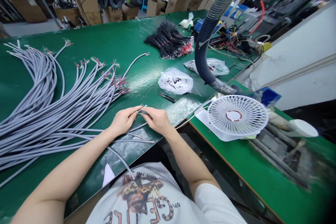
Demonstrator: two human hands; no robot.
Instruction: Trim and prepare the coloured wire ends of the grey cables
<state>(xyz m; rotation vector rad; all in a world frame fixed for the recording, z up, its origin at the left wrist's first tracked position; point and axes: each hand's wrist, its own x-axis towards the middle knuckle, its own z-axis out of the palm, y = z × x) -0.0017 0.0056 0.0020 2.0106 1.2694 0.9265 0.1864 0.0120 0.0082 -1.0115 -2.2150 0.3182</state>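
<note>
The green table (118, 38) bears grey cables (67, 120), black wires (166, 42), plastic bags (175, 81) and snips (167, 97).

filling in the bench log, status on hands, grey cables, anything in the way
Left hand, right hand pinching thin pale piece, too small to identify. Grey cables spread leftward, some ends near hands. Snips lie beyond, not blocking.

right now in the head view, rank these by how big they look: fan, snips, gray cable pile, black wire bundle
1. Gray cable pile
2. Fan
3. Black wire bundle
4. Snips

The fan is nearer the camera than the bundle, so their true order is unsure.
</note>
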